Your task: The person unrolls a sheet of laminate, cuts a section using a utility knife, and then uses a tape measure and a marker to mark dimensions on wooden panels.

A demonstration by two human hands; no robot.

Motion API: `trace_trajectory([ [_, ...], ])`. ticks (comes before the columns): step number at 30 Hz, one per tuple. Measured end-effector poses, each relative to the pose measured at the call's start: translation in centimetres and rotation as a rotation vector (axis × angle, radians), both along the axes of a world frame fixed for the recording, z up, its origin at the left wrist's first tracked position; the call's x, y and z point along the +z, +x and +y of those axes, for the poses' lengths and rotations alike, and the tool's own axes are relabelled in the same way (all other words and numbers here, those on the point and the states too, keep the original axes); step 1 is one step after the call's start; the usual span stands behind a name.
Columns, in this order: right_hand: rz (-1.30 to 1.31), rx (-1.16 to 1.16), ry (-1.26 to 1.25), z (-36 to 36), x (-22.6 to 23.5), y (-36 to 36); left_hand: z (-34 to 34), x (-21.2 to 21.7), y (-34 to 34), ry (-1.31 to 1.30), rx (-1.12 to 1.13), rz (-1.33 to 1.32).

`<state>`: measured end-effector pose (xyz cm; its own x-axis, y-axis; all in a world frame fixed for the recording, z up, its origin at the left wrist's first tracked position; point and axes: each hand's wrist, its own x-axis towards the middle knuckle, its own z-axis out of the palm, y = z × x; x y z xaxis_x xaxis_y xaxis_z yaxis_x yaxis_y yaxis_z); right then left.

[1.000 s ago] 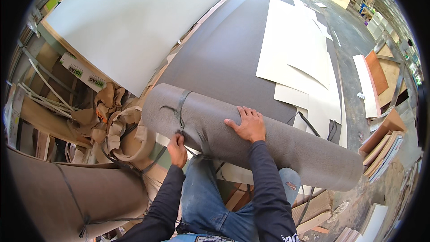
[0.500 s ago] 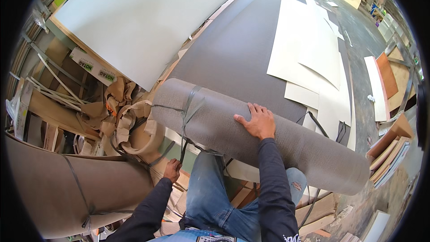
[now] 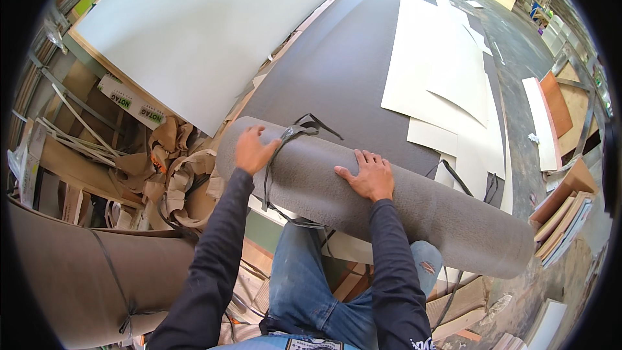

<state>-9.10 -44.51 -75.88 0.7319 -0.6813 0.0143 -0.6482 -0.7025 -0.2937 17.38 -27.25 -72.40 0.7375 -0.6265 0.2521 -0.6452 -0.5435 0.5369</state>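
— Workshop floor of bare concrete stretches beyond the grey felt roll; what lies around that roll?

— Dark grey sheeting spreads flat just past the roll, with pale boards laid on it; a big white panel sits left of the roll; crumpled brown paper is heaped at the roll's left end.

— And the hands?

— Left hand rests on the roll near its left end, grip loosely curled beside a dark strap looped round the roll; right hand lies flat on the roll's middle, grip spread, fingers pressing the felt.

— Where is the roll itself?

— Lying crosswise before the person's knees, over blue jeans; a second, brown roll lies left of it.
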Motion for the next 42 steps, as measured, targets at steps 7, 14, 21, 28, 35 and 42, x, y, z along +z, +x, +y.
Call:
trace_trajectory([
  [7, 0.014, 0.01, 0.032, -0.1, 0.3, 0.4, -5.8, -3.2, 0.4, 0.445, -0.151, -0.227],
  [14, -0.022, -0.014, 0.062, -0.5, 0.6, 0.0, 9.2, -8.1, 1.3, -0.157, 0.259, -0.131],
  [21, -0.035, -0.03, 0.043, -0.1, 0.4, 0.8, 12.7, -5.1, -13.5, -0.187, 0.467, -0.214],
  [28, -0.084, -0.087, 0.08, -1.9, 0.9, -0.2, -0.7, -8.6, -21.9, 0.07, -0.292, -0.267],
  [35, -0.318, -0.019, 0.006, -2.1, -1.5, -1.8, -2.5, -8.9, -21.1, -0.002, -0.263, -0.386],
  [42, -0.149, 0.181, -0.099, -1.7, 1.2, -10.2, -4.9, -6.7, -20.5, -0.024, -0.278, -0.382],
])
